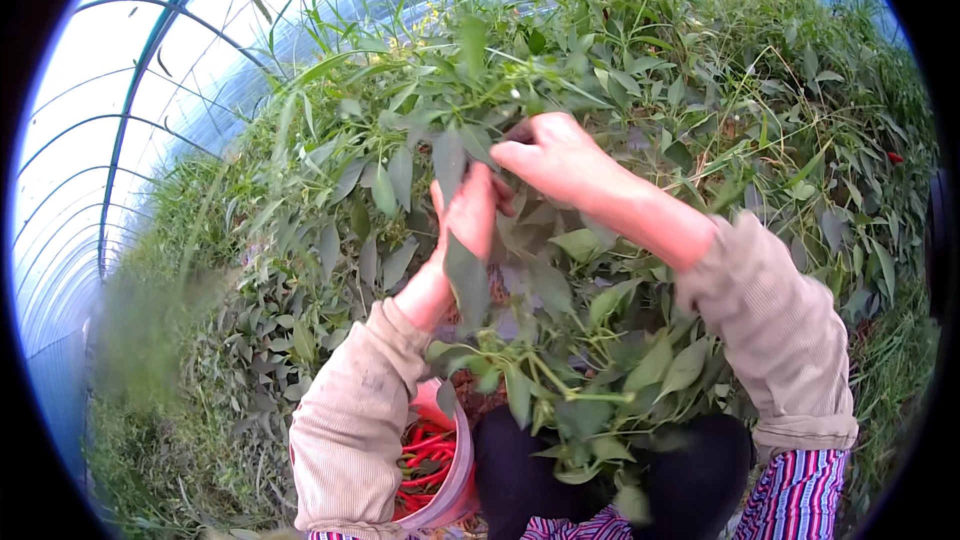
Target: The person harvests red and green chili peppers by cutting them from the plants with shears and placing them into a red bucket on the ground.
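Two bare hands, both up in the leaves of one green pepper plant (440, 115), mid-frame, in front of the person. Left hand (468, 215): lower of the two, fingers partly bent, one leaf (466, 280) overlapping its heel; can't tell if it's clamped on anything. Right hand (552, 152): just above and right of the left one, fingers curled in, fingertips hidden or blurred; can't tell what, if anything, is in it. Hands near each other. Two beige sleeves (350, 440), one per arm. One pink bucket (462, 475) at lower left, beside the left forearm; many red peppers (430, 465) inside, overlapping, no exact count. One red spot, likely a pepper (894, 157), far right in the foliage. Two dark-clad knees (515, 470) at bottom. Several greenhouse hoops (125, 120), upper left.
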A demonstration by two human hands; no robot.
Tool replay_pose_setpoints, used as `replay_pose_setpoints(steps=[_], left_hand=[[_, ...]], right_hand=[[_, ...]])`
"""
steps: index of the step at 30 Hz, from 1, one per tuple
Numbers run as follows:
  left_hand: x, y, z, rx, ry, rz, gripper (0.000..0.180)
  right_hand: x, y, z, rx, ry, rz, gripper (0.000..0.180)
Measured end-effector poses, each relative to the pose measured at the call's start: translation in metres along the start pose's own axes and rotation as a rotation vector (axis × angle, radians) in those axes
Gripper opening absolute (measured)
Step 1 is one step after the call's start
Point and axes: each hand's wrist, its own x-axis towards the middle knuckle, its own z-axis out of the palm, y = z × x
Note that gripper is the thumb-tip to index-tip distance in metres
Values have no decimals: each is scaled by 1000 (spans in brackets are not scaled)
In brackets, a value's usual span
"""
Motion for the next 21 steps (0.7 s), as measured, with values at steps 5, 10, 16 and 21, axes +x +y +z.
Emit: replay_pose_setpoints(steps=[5, 10, 16, 21], left_hand=[[-31, -14, -11, 280, -127, 28, 25], [-34, -10, -45, 619, 48, 527, 20], [-3, -8, -60, 1208, 79, 484, 69], [5, -38, -46, 1093, -49, 566, 39]], right_hand=[[49, 43, 63, -28, 205, 164, 32], [37, 44, 58, 346, 62, 360, 29], [-9, 2, 52, 257, -100, 336, 30], [-29, -4, 46, 587, -126, 622, 26]])
